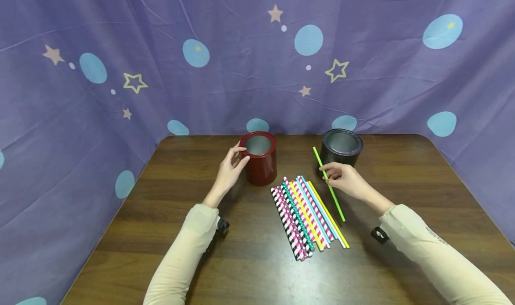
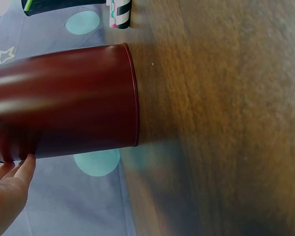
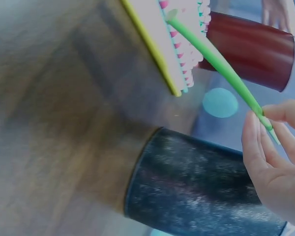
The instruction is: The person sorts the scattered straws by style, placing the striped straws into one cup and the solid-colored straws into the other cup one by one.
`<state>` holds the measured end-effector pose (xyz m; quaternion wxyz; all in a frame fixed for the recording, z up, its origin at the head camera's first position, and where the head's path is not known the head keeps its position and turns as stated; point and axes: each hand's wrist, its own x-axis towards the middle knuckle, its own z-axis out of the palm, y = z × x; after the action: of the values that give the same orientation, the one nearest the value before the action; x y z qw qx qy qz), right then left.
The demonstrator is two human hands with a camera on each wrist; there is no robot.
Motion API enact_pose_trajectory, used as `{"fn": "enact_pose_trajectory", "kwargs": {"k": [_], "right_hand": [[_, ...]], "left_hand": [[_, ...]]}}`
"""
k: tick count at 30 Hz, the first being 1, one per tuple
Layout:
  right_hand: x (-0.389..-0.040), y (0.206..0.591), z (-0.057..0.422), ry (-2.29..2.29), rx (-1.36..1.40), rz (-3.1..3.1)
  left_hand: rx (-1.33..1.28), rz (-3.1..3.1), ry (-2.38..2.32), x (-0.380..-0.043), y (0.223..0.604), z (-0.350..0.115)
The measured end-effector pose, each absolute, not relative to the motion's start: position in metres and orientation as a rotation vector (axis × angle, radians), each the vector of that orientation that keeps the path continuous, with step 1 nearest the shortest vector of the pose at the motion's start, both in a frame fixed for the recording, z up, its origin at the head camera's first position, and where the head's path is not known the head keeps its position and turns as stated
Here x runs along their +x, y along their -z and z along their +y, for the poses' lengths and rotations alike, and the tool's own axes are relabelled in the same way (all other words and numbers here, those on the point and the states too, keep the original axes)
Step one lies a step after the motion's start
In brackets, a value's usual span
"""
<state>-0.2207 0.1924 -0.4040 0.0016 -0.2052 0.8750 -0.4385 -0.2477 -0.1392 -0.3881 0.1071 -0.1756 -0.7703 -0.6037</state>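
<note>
In the head view a green drinking straw [image 1: 336, 203] slants in my right hand [image 1: 347, 180], pinched between thumb and fingers. The right wrist view shows the grip close to one end of the green straw [image 3: 221, 64]. Just behind that hand stands a black canister [image 1: 342, 142], its top open. My left hand [image 1: 229, 173] touches the left side of a red canister [image 1: 261, 168] near its rim, fingers loosely extended. In the left wrist view those fingertips rest against the red canister's wall [image 2: 69, 103]. Between the hands lies a row of patterned paper straws [image 1: 301, 220].
The straws lie side by side on a brown wooden table [image 1: 161, 251], striped, dotted and plain, with a yellow straw [image 1: 327, 213] on the right edge. A purple curtain [image 1: 249, 63] with stars and blue ovals hangs behind the table and along its left.
</note>
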Motion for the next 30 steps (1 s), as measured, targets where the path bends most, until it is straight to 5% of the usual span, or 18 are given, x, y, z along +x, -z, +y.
{"fn": "enact_pose_trajectory", "kwargs": {"k": [30], "right_hand": [[-0.233,0.365,0.147,1.983,-0.642,2.493]], "left_hand": [[-0.491,-2.231,1.782,-0.246,0.39,-0.137]]}}
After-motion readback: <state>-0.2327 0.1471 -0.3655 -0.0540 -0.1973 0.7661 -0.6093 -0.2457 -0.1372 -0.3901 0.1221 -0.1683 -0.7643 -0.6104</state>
